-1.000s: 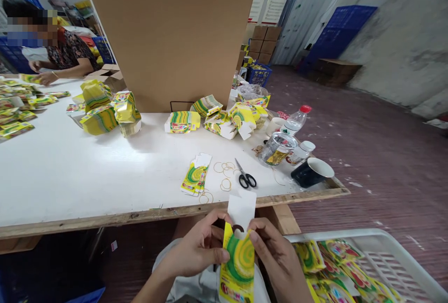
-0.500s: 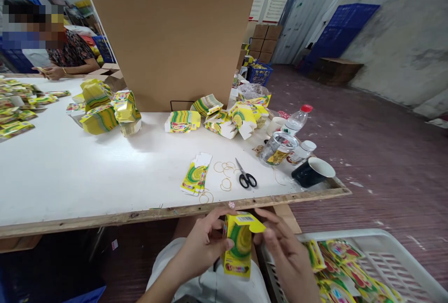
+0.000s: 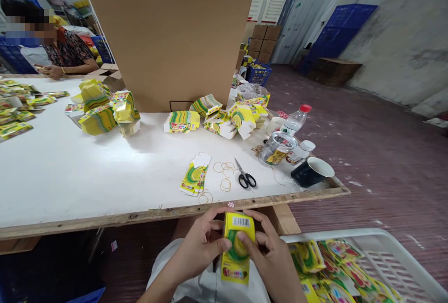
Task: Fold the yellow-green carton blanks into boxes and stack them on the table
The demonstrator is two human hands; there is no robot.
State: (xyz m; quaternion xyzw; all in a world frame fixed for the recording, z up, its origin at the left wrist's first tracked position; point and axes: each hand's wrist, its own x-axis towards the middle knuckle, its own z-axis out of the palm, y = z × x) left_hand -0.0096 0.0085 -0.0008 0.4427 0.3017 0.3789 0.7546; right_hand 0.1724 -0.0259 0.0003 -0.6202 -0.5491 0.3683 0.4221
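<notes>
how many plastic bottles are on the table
2. A red-capped bottle stands at the right end of the table; a white-capped bottle sits just in front of it, beside the glass jar. More may be hidden.

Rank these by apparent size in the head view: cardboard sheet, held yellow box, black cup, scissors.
1. cardboard sheet
2. held yellow box, enlarged by its nearness to the camera
3. black cup
4. scissors

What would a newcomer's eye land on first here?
The left hand and right hand clasp a small yellow-green carton in front of the white table. A tall brown cardboard sheet stands on that table, and a white basket of matching packets sits at lower right.
</notes>
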